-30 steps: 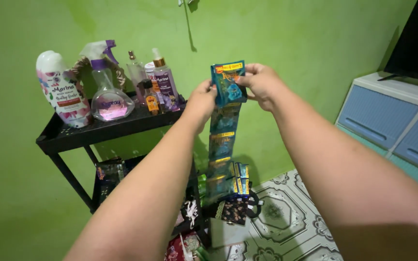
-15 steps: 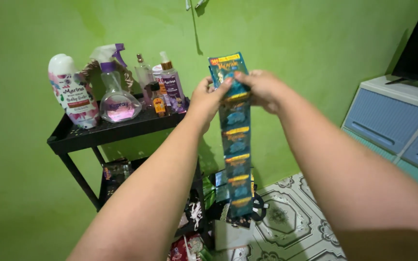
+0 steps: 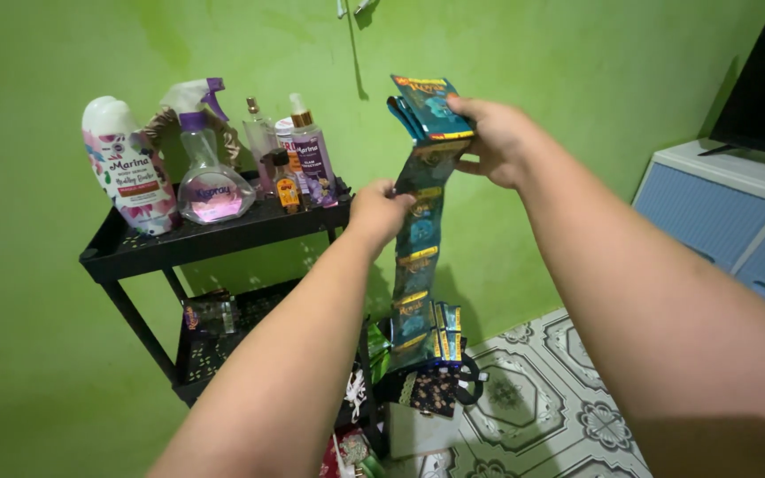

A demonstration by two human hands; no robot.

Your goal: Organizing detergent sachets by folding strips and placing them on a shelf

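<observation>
Teal, glossy sachets joined in a long strip (image 3: pixel 420 239) are pinched midway by the left hand (image 3: pixel 381 212); the folded top is gripped by the right hand (image 3: pixel 498 137). Several are stacked, most hang unfolded into a dark patterned bag (image 3: pixel 431 389). Farther left, bottles are stood on a black metal shelf (image 3: pixel 179 241).

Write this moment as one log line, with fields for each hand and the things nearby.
right hand: holds folded top of sachet strip | left hand: pinches strip lower down | strip: hangs down | nearby: black shelf with bottles
</observation>
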